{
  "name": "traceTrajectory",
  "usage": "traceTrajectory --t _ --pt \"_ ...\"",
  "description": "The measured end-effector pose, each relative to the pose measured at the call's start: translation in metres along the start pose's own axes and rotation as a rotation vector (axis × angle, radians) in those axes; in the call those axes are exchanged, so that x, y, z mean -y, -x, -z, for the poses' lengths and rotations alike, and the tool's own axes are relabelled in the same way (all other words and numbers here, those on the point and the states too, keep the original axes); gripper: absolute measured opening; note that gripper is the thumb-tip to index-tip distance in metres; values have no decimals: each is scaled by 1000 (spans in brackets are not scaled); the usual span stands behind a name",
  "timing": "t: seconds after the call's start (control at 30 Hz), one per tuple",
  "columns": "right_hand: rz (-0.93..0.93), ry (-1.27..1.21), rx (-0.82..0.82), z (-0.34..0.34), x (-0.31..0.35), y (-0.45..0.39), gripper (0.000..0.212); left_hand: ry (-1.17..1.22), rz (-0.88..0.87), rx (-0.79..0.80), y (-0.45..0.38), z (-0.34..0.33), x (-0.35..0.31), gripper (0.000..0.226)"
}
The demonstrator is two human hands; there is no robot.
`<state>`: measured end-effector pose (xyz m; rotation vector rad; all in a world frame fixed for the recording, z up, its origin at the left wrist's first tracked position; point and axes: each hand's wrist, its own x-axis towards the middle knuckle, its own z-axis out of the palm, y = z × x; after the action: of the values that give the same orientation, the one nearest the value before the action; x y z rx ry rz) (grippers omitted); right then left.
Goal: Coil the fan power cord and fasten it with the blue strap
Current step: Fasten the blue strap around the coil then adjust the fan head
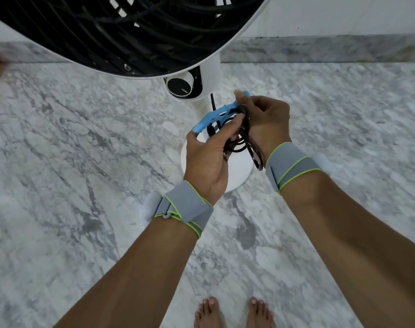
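A black power cord (240, 140) is bunched into several loops between my two hands, above the fan's round white base (239, 171). One strand runs up to the white fan column (210, 79). A light blue strap (217, 116) lies across the top of the coil. My right hand (264, 121) grips the loops and pinches the strap's upper end with the thumb. My left hand (207, 155) holds the coil from the left, its thumb pressing the strap and a fingertip at the strap's lower end. The plug is hidden.
The fan's black grille with white rim (121, 31) hangs close above the hands, and a black dial (179, 87) sits on the column. The floor is grey marble (83, 162) with a wall skirting (331, 48) behind. My bare feet (235, 312) stand at the bottom edge.
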<state>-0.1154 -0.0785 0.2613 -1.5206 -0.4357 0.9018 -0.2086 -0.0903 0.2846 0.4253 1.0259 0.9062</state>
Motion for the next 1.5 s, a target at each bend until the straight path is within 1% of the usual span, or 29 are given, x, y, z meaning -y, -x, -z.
traceTrajectory --t 0.1,0.17,0.23,0.33,0.43,0.47,0.57,0.6,0.67,0.73,0.83,0.87,0.93,1.0,1.07,1.1,1.17,1.23,1.3,1.33,1.4,1.43,1.5 --pt "14 4 -17 -1 -1 0 28 -5 40 -10 1 -1 2 65" --pt "-2 -8 -12 -1 -2 0 29 -19 53 -23 1 -2 2 62" --pt "-44 -69 -25 0 -3 2 29 -43 62 -27 1 -1 1 56" --pt "-117 -165 -62 1 -5 6 30 -54 72 -36 -1 1 -2 58" --pt "-130 -261 -68 2 -5 10 32 -77 49 -40 -1 4 -2 58" --pt "-112 -264 -61 2 -4 10 31 -81 42 -40 0 5 -2 55" --pt "-60 -168 -41 -3 -2 11 29 -64 16 -40 0 8 -4 46" --pt "-48 -148 -57 -3 -2 10 30 -53 11 -49 0 10 -5 46" --pt "-31 -126 -142 -3 1 7 30 -35 -9 -88 0 15 -10 48" --pt "-54 -139 -232 2 4 2 33 -39 -19 -111 2 18 -13 40" --pt "-172 -305 -259 6 12 3 33 -81 -14 -70 5 19 -19 11" --pt "-216 -395 -266 9 15 4 30 -84 -9 -59 6 18 -20 7" --pt "-258 -604 -288 14 27 9 23 -98 -2 -55 8 18 -26 8" --pt "-259 -777 -310 22 36 14 19 -139 9 -51 10 19 -30 8" --pt "-280 -833 -308 28 40 17 20 -161 30 -44 11 19 -35 8" --pt "-298 -803 -285 31 42 18 23 -153 35 -40 12 19 -37 10" --pt "-324 -652 -199 40 43 22 26 -129 31 -34 13 18 -42 12" --pt "-292 -360 -135 53 41 28 26 -115 30 -26 12 15 -45 12" --pt "-230 -16 -76 62 33 36 16 -105 45 -12 11 13 -45 14" --pt "-214 94 -44 63 28 40 13 -104 57 -7 11 12 -44 15" --pt "-218 158 24 59 20 46 17 -103 74 10 10 14 -44 17" --pt "-203 161 49 54 17 48 16 -98 74 19 9 16 -45 17" --pt "-105 200 49 48 17 53 15 -114 49 25 9 18 -46 14"
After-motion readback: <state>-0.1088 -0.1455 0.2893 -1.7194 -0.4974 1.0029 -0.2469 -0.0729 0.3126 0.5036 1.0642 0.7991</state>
